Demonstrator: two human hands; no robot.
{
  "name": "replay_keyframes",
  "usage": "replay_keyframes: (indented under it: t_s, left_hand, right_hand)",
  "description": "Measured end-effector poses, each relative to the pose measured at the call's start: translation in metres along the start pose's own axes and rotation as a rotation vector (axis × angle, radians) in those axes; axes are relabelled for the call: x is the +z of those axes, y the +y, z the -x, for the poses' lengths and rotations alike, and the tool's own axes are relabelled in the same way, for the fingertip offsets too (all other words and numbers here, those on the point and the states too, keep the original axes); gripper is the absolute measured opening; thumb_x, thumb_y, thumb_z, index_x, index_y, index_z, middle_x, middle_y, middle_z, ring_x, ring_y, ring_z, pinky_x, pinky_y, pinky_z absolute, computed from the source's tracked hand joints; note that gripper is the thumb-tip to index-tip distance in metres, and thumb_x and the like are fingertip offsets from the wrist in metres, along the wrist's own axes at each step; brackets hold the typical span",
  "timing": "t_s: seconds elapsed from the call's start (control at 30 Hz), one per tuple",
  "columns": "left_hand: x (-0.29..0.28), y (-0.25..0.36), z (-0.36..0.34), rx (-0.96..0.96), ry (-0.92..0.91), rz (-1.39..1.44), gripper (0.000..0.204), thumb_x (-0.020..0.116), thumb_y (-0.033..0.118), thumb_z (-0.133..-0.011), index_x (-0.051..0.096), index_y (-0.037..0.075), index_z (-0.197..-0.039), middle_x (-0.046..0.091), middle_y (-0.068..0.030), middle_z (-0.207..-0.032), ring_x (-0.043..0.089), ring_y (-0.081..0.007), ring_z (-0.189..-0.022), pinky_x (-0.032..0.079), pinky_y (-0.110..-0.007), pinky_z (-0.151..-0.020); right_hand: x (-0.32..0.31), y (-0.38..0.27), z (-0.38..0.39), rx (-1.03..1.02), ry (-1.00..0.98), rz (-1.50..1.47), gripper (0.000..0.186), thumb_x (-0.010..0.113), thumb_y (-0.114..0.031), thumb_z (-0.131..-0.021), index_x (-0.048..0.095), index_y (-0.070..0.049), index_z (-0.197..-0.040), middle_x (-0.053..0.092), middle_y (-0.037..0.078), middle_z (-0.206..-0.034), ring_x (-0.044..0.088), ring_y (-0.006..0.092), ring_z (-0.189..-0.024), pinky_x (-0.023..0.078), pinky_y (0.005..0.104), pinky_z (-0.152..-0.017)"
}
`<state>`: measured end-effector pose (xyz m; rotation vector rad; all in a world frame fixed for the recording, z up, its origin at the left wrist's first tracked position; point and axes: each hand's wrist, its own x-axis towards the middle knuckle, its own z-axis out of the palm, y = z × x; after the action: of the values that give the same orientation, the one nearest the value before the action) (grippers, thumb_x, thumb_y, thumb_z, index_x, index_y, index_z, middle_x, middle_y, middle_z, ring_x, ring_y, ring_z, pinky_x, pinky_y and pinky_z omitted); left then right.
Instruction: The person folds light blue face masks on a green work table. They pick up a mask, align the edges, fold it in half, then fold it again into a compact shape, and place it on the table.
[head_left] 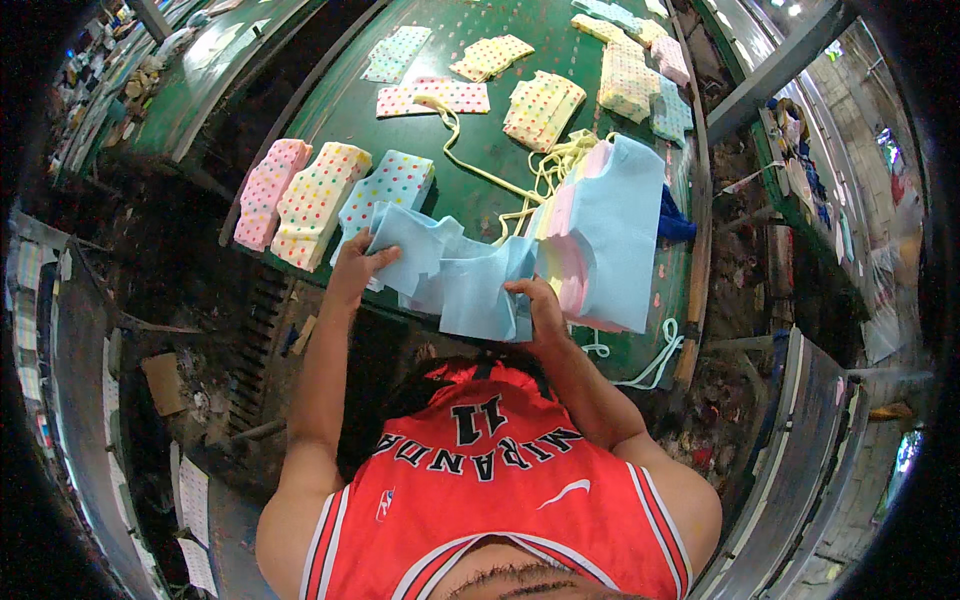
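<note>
My left hand (362, 262) grips the left end of light blue cut fabric pieces (470, 295), which have curved cutouts and lie partly over the green tabletop (420, 150). My right hand (535, 300) pinches their right side near the table's front edge. Just right of them is a thick stack of larger pieces (615, 230), blue on top with pink and yellow layers showing. Behind my left hand, three dotted bundles sit side by side: pink (270, 190), cream (315, 205) and blue (390, 180).
Smaller dotted bundles (540, 110) are spread over the back of the table, with tangled yellow strips (460, 160) among them. A pale cord (660, 360) hangs at the front right corner. Metal posts (760, 90) and other long workbenches (200, 80) flank the table. Loose scraps litter the floor (190, 390).
</note>
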<state>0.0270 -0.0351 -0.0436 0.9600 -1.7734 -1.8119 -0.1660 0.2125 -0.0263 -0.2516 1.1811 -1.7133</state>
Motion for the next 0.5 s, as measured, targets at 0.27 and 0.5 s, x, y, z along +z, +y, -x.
replay_keyframes:
  t_s: [0.27, 0.5]
  left_hand:
    - [-0.054, -0.063, -0.036, -0.298, 0.024, 0.037, 0.036, 0.072, 0.019, -0.086, 0.066, 0.000, -0.116, 0.070, -0.0038, -0.099, 0.064, -0.0169, -0.086, 0.049, -0.034, -0.079]
    - [-0.074, -0.090, -0.046, -0.327, -0.059, 0.141, 0.031, 0.069, 0.020, -0.090, 0.066, 0.000, -0.114, 0.070, -0.0053, -0.099, 0.066, -0.0185, -0.090, 0.052, -0.035, -0.077]
  right_hand:
    - [-0.032, 0.057, -0.068, 0.346, 0.169, -0.268, 0.034, 0.060, -0.021, -0.081, 0.062, -0.001, -0.108, 0.069, 0.012, -0.093, 0.070, 0.0289, -0.080, 0.059, 0.0462, -0.075]
    - [-0.042, 0.088, -0.084, 0.303, 0.213, -0.387, 0.033, 0.059, -0.021, -0.085, 0.060, -0.002, -0.111, 0.069, 0.012, -0.097, 0.070, 0.0291, -0.084, 0.059, 0.0477, -0.078]
